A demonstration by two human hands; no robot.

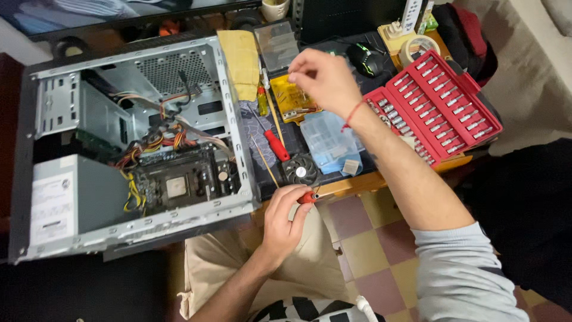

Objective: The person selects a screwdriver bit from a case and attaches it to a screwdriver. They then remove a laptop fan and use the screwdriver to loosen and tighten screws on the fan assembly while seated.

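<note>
Cluttered desk, left hand (285,219) gripping screwdriver (308,197)

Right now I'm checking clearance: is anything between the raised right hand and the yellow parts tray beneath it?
Nothing visible. The right hand hovers directly above the yellow parts tray, fingertips pinched, with only open air between them.

Home repair bench — opened computer case (137,149), red bit set (438,104), checkered floor (369,250)
</note>
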